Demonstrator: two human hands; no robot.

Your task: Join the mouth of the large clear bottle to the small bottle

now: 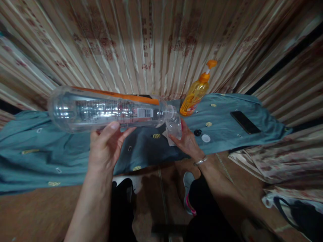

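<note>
My left hand (107, 143) is wrapped round a large clear plastic bottle (118, 111) with an orange-edged label and a barcode. The bottle lies almost level in the air, its open neck pointing right. Against that neck is the mouth of a small clear container (174, 127), perhaps a small bottle, gripped in my right hand (186, 137). A whitish piece of paper or tissue (170, 138) shows under the small container. Whether any liquid passes between the two cannot be made out. A black cap (198, 132) and a white round lid (206, 138) lie right of my right hand.
An orange pump bottle (195, 95) of yellow liquid stands behind my right hand. A dark phone (244, 122) lies farther right on the green patterned cloth (63, 151). Pleated curtains (161, 43) hang close behind, and a dark bag (302, 213) sits at lower right.
</note>
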